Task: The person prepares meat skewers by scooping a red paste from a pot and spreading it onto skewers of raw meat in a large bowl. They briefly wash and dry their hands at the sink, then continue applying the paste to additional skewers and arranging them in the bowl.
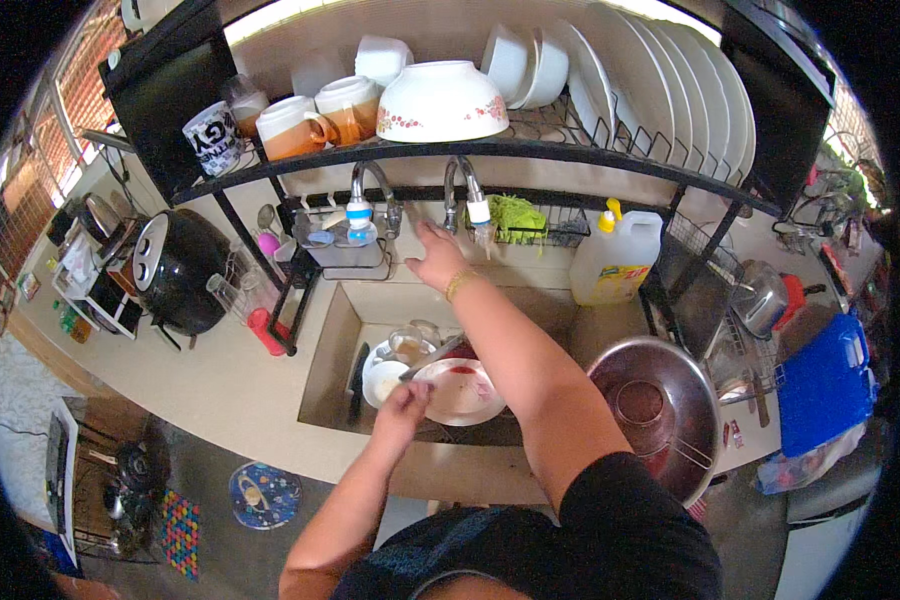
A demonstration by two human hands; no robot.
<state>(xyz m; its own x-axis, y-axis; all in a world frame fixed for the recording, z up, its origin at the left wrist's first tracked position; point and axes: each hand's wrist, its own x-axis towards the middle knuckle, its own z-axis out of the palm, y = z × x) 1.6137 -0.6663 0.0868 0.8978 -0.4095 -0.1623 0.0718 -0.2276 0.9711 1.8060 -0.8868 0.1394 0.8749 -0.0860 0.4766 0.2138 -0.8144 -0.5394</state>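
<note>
My right hand (439,259) reaches forward with its fingers apart, at the back of the counter between two chrome faucets, near the base of the right faucet (461,180). The left faucet (373,176) stands beside it. Over the sink (330,360), my left hand (407,405) has curled fingers near the handle end of a knife (433,358); whether it grips the knife is unclear. A white plate (457,405) with red stains lies in the sink. To its left are a small white bowl (385,381) and a glass (406,345).
A black dish rack (450,150) spans the sink, holding plates, bowls and mugs. A plastic jug of yellow-labelled liquid (616,255) and a large steel basin (701,420) stand right of the sink. A black air fryer (187,277) and a red cup (266,331) are left.
</note>
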